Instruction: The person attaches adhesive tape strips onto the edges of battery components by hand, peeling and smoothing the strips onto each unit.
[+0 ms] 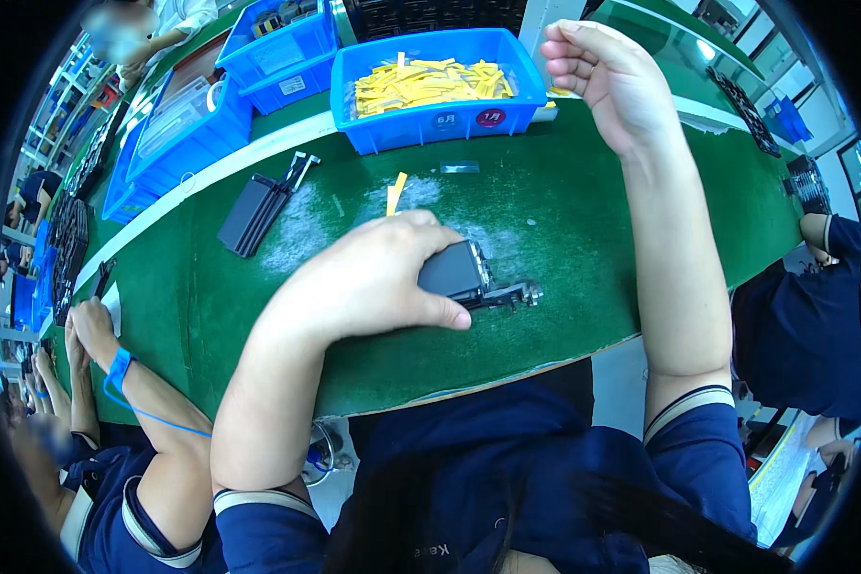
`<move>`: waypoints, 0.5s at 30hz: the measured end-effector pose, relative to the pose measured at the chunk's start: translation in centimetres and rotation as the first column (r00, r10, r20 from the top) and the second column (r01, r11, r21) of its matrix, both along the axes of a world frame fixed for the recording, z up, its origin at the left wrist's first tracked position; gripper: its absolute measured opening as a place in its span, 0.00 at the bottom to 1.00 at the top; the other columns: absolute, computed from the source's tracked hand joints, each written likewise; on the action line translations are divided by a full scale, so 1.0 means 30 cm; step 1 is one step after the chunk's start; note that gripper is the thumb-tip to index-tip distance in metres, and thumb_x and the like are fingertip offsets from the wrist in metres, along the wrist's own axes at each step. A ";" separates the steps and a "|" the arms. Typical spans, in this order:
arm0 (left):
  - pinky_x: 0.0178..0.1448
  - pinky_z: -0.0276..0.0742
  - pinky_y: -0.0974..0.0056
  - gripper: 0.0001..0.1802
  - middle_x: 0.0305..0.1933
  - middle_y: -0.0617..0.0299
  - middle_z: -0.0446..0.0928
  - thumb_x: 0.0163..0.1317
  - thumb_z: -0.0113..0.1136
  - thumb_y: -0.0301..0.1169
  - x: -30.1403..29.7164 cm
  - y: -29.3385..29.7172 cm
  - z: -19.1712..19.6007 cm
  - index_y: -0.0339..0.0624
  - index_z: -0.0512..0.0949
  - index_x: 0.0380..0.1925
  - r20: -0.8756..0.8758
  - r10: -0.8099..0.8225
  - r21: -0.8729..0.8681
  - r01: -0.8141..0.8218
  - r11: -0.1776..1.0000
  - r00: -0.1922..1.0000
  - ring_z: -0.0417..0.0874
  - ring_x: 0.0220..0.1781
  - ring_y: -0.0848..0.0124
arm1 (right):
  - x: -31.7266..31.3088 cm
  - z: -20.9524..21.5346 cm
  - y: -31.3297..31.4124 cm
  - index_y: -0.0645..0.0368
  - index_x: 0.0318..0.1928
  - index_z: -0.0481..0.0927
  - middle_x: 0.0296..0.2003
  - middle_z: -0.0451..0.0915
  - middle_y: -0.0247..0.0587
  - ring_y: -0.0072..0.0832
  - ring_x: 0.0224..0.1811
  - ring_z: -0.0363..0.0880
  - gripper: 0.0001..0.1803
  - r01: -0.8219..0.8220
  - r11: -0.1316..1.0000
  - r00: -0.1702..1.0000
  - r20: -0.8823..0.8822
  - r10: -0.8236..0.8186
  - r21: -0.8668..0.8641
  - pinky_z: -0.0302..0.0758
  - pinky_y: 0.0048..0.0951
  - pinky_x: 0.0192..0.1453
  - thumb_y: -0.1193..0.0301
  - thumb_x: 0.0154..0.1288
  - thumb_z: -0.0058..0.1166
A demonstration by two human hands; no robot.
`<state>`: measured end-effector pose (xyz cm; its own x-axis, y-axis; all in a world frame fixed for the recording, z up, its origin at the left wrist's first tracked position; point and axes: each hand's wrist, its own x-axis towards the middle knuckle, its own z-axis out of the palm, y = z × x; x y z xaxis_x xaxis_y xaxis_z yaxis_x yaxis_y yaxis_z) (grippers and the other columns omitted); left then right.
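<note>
the green surface (pixel 584 258) stretched in front of you, its near edge curving. on its far side stood a blue bin (pixel 383 137), open at the top. your left grip (pixel 383 273) was closed around its load near the middle of the surface, thumb on your side. your right grip (pixel 614 77) was raised beside the bin's right end, fingers loosely curled; whether it pinched anything could not be told. a heap of yellow strips (pixel 430 84) lay in the bin. left of your left grip and farther from you rested a stack of dark flat pieces (pixel 251 215). the dark block (pixel 452 271) was in your left grip, its metallic end pointing right. just past that grip lay yellow pieces (pixel 393 198), and nearer the bin, a small clear slip (pixel 459 167).
</note>
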<state>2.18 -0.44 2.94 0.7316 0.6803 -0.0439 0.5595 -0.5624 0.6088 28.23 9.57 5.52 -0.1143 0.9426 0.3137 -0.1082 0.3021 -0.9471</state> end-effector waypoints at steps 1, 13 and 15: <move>0.54 0.72 0.57 0.38 0.43 0.47 0.76 0.41 0.73 0.44 0.000 -0.028 -0.014 0.33 0.73 0.51 0.024 0.046 0.081 -0.047 0.996 0.999 0.77 0.48 0.51 | -0.034 -0.009 -0.004 0.62 0.39 0.80 0.32 0.80 0.36 0.20 0.31 0.76 0.11 0.195 0.978 0.976 0.079 -0.201 0.078 0.74 0.22 0.39 0.66 0.65 0.52; 0.51 0.73 0.57 0.44 0.41 0.47 0.75 0.44 0.68 0.27 0.052 -0.141 0.010 0.32 0.58 0.63 -0.272 0.210 0.286 -0.130 0.949 0.939 0.77 0.45 0.53 | 0.010 -0.176 0.129 0.58 0.34 0.85 0.28 0.83 0.42 0.32 0.34 0.82 0.19 0.563 0.824 0.326 0.901 -0.286 0.058 0.76 0.33 0.44 0.54 0.52 0.64; 0.51 0.74 0.57 0.47 0.42 0.47 0.76 0.42 0.72 0.32 0.042 -0.133 0.013 0.35 0.58 0.63 -0.175 0.225 0.247 -0.179 0.952 0.958 0.78 0.46 0.53 | 0.024 -0.187 0.135 0.57 0.32 0.85 0.24 0.81 0.40 0.29 0.29 0.80 0.17 0.559 0.824 0.323 0.893 -0.313 0.087 0.75 0.32 0.39 0.56 0.53 0.63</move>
